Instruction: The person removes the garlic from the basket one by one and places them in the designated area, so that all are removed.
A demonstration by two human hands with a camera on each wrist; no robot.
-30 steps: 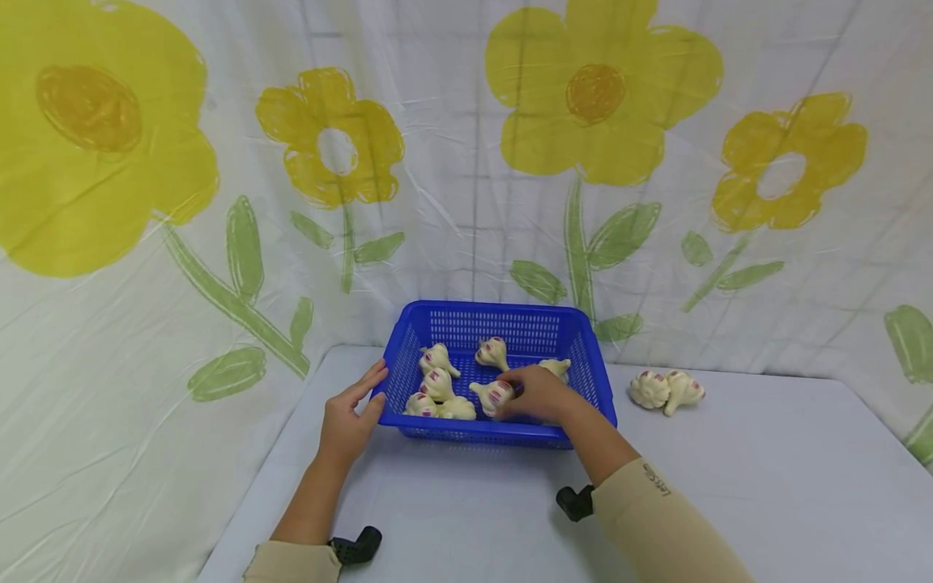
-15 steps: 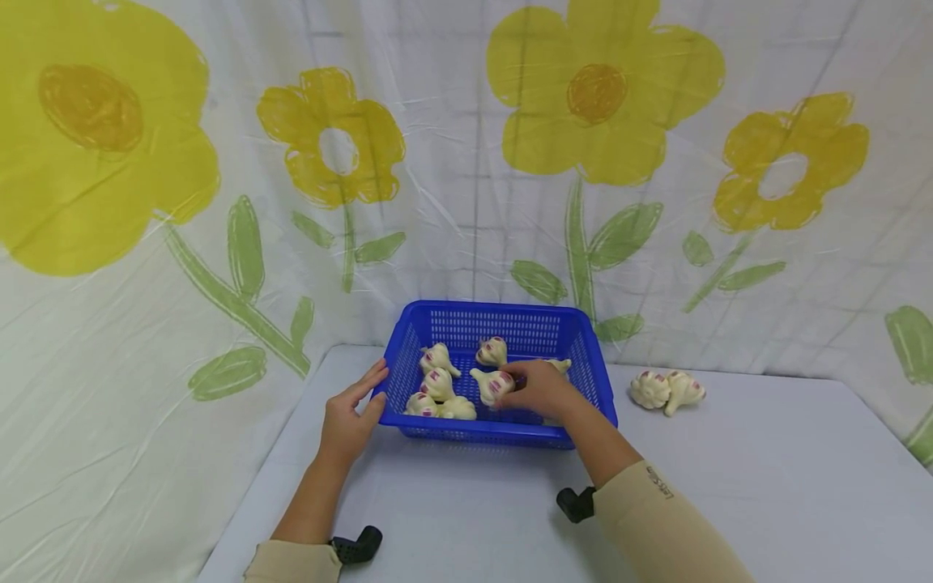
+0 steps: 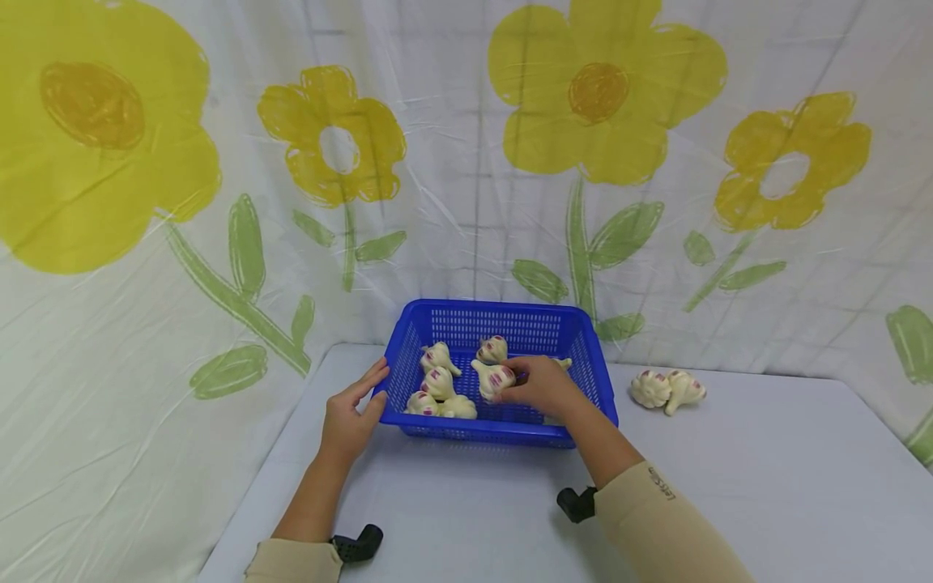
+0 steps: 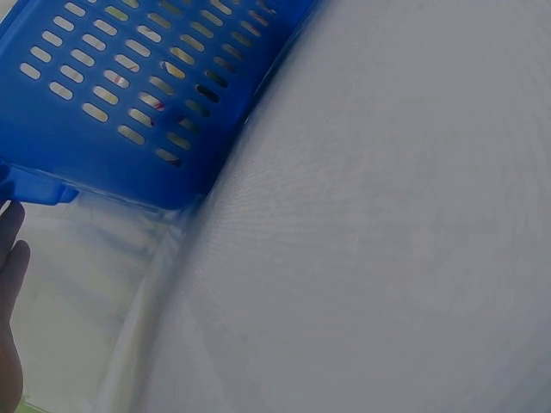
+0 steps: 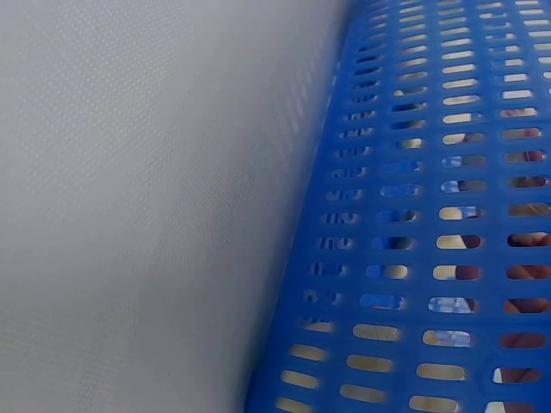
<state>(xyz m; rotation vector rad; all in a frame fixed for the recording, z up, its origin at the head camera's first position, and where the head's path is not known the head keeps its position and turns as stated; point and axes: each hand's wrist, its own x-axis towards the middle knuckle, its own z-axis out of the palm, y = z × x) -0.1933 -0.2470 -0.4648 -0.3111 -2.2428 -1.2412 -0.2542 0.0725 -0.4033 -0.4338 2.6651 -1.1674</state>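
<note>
A blue plastic basket (image 3: 503, 433) with slotted walls stands on the white table, several garlic bulbs (image 3: 438, 383) inside it, mostly along its left side. My right hand (image 3: 543, 385) reaches over the front rim and pinches a white garlic bulb (image 3: 492, 380) with purple marks, stem pointing left. Behind that hand another bulb is partly hidden. My left hand (image 3: 348, 417) lies against the basket's left rim with fingers extended; in the left wrist view its fingertips touch the rim's corner. From the right wrist view, only slivers of the right hand show through the basket wall (image 5: 413, 258).
Two more garlic bulbs (image 3: 667, 391) lie together on the table (image 3: 729, 470), right of the basket. A white curtain (image 3: 452, 162) with yellow flowers hangs right behind the table and along its left side.
My right hand has moved the pinched garlic bulb slightly up and back within the basket, turning it a little. The left hand and the basket have stayed in place.
</note>
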